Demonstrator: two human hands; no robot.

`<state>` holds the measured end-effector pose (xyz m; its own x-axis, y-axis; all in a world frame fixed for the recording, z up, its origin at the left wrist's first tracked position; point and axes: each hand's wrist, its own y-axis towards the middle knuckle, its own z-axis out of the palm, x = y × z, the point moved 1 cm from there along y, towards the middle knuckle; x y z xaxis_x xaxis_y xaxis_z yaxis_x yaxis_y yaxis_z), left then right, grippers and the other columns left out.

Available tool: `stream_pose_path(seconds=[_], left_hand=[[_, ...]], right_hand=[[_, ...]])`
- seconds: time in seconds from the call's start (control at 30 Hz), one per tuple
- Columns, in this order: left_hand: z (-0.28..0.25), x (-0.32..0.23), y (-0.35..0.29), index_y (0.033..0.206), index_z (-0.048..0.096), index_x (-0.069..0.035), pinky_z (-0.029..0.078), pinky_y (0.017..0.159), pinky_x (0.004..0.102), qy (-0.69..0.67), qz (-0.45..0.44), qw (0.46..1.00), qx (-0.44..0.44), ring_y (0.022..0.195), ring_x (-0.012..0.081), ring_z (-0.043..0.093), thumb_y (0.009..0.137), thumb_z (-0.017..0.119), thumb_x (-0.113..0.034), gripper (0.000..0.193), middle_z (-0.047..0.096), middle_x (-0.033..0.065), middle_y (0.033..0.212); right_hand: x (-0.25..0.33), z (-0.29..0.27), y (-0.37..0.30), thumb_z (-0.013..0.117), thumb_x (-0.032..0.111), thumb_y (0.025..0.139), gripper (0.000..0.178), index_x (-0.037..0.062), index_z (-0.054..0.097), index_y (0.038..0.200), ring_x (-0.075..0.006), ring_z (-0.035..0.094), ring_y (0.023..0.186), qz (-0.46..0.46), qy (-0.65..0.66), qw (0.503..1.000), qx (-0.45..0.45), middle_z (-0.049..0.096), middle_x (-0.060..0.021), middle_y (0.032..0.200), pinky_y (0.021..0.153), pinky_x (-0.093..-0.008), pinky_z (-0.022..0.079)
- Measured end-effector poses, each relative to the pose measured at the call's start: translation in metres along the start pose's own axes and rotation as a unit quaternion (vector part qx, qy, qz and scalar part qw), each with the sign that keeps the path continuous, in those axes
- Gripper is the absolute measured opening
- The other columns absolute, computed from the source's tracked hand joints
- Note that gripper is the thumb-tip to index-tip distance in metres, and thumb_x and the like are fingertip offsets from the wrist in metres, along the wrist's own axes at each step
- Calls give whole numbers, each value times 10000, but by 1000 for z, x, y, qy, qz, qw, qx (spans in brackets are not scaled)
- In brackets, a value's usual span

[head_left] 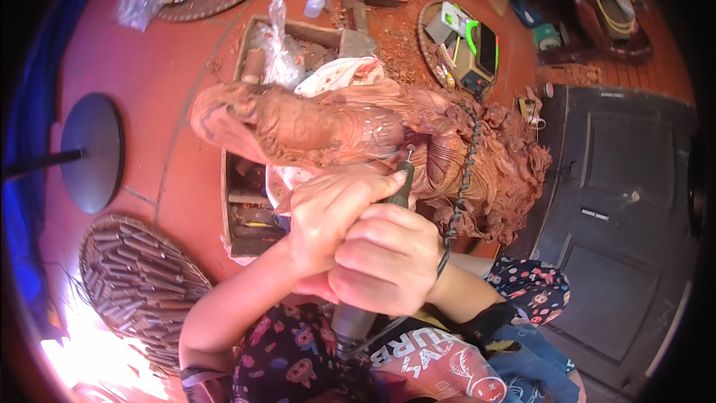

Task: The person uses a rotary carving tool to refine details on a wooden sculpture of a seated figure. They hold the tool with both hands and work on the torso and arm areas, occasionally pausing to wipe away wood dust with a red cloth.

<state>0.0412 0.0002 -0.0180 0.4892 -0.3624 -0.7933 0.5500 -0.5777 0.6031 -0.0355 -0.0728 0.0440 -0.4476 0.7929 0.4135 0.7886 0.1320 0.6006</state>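
Observation:
My right hand (388, 257) is closed around the dark body of a rotary carving tool (403, 179). Just ahead of it, my left hand (324, 213) is also closed, its thumb pressed along the slim front of the tool. The round-headed burr (410, 148) at the tool's tip is over a dark hollow in a reddish-brown wood carving (321, 123), touching or very near it. That carving lies on its side, with a draped figure at the left and dense curled relief at the right. A twisted dark cord (470, 157) runs across it. My hands hide part of its near edge.
Beneath the carving stands a wooden crate (233, 213) with white cloth (339, 75) and a plastic bag (280, 52). A woven tray of wooden rods (142, 283) and a round black base (93, 153) are left; a phone (486, 52) and control box lie far right. A dark panelled door (619, 216) borders the right.

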Motion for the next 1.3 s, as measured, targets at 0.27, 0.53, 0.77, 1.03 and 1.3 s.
stream_pose_path(seconds=[0.27, 0.53, 0.77, 1.03, 1.3], left_hand=[[14, 16, -1, 1053, 627, 84, 515, 683, 359, -24, -48, 998, 12, 787, 314, 642, 849, 514, -351, 494, 621, 203, 899], [13, 8, 10, 1101, 608, 81, 524, 721, 356, -18, -95, 993, 70, 826, 318, 651, 845, 553, -307, 468, 626, 205, 916], [13, 10, 15, 1105, 612, 68, 531, 739, 374, 24, -78, 989, 122, 834, 333, 653, 860, 538, -316, 462, 633, 200, 932], [11, 12, 15, 1091, 611, 86, 532, 750, 383, 14, -30, 992, 122, 840, 356, 653, 853, 538, -353, 505, 632, 219, 932], [9, 5, 14, 1013, 643, 84, 536, 736, 369, 31, -72, 992, 102, 816, 339, 666, 755, 590, -224, 405, 646, 202, 875]], right_hand=[[-17, -3, 2, 600, 131, 570, 124, 66, 521, 639, -178, 528, 613, 60, 4, 998, 8, 510, -37, 682, 546, -305, 422], [-22, -10, 0, 666, 127, 587, 138, 57, 554, 629, -183, 530, 605, 74, 19, 997, -30, 529, -35, 689, 542, -306, 422], [-25, -17, -2, 690, 112, 601, 142, 52, 568, 640, -171, 555, 621, 77, 15, 996, -30, 569, -24, 721, 535, -298, 431], [-22, -12, -9, 692, 103, 604, 141, 48, 567, 639, -172, 533, 606, 75, 25, 996, -50, 540, -25, 710, 526, -297, 422], [-20, 0, -10, 683, 77, 608, 137, 36, 555, 638, -184, 528, 599, 64, 72, 991, -94, 536, -47, 719, 529, -301, 422]])
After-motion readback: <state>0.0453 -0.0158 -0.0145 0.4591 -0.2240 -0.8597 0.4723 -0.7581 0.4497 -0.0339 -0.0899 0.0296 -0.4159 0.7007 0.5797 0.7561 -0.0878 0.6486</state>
